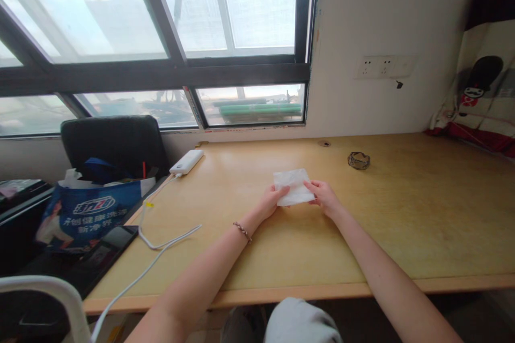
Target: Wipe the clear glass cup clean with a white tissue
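Observation:
A folded white tissue (pixel 295 185) is held above the middle of the wooden desk, flat and roughly square. My left hand (pixel 272 199) pinches its left edge, thumb on top. On the opposite edge, my right hand (pixel 324 196) grips it the same way, with the fingers partly hidden beneath. A beaded bracelet (pixel 243 231) circles my left wrist.
A white power bank (pixel 187 162) lies at the desk's left edge, its white cable (pixel 155 246) trailing forward. A dark coiled band (pixel 359 160) sits at right on the desk (pixel 434 214). Left of the desk, a blue bag (pixel 86 214) rests on a black chair (pixel 115 142).

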